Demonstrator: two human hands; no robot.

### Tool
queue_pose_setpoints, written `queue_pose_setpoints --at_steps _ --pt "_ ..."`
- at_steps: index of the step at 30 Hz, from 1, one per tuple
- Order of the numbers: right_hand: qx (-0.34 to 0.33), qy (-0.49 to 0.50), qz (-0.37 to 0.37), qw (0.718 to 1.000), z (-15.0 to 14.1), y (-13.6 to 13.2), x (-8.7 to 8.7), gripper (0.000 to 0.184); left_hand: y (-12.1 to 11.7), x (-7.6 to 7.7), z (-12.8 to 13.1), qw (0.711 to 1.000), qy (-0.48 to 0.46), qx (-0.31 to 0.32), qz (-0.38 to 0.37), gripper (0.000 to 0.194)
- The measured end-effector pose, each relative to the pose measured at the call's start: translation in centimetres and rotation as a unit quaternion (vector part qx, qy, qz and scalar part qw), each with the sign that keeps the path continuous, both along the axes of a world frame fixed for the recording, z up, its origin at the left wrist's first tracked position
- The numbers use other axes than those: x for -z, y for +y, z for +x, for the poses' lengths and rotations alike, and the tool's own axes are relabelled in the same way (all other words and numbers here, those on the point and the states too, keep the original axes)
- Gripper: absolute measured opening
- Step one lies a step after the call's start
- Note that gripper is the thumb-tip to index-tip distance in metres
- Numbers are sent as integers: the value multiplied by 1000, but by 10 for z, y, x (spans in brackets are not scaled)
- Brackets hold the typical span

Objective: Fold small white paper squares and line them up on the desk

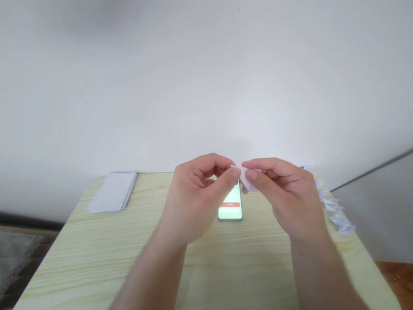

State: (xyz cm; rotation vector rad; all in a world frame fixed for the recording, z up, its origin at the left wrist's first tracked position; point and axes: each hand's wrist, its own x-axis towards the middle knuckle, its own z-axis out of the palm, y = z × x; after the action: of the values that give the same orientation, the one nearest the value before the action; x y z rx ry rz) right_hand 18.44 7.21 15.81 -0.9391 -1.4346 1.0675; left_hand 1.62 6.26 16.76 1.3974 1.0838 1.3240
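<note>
Both hands meet above the middle of a light wooden table (93, 273). My left hand (196, 200) and my right hand (287, 196) pinch a small folded piece of white paper (246, 179) between thumbs and forefingers, fingers curled closed. Under the hands a phone (230, 206) lies flat on the table with its screen lit, partly hidden by my left hand.
A stack of white paper sheets (113, 191) lies at the table's far left corner. Several small folded white paper pieces (335, 211) sit in a row along the right edge. A white wall rises just behind the table. Dark floor shows at both sides.
</note>
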Motion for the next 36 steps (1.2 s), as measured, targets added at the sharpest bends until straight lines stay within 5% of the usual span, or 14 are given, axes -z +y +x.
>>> queue_pose_setpoints --at_steps 12,36 --pt "41 -24 12 999 -5 -3 1 20 1 4 3 1000 -2 -20 -1 14" --pt "10 -16 16 1000 1 -1 -2 15 3 2 -4 998 -59 -1 10 15"
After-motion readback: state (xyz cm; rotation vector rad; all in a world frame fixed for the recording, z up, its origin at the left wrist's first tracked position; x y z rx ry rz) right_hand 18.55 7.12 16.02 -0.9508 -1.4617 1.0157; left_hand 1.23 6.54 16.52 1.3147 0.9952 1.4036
